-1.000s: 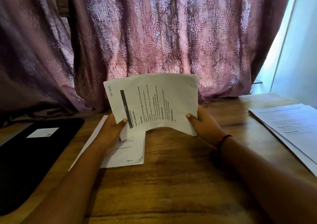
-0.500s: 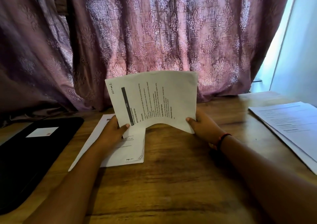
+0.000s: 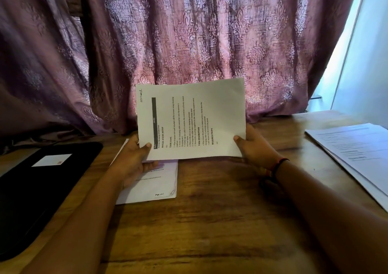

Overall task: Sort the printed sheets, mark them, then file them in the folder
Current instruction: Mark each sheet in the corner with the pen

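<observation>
I hold a stack of printed sheets (image 3: 218,118) upright above the wooden table, turned sideways, with a handwritten mark at its top left corner. My left hand (image 3: 134,158) grips its lower left corner, thumb on the front. At the lower right corner my right hand (image 3: 254,147) grips it the same way. A second pile of printed sheets (image 3: 159,183) lies flat on the table under my left hand, with handwriting near its bottom edge. The black folder (image 3: 31,189) lies closed at the left, a white label on its cover.
More printed sheets (image 3: 357,150) lie spread at the right edge of the wooden table (image 3: 210,221). A patterned purple curtain (image 3: 189,43) hangs close behind the table. A bright window strip (image 3: 361,53) shows at the far right.
The held stack's bottom edge, arched upward before, now hangs straight and flat. The stack sits slightly higher and more upright between my hands.
</observation>
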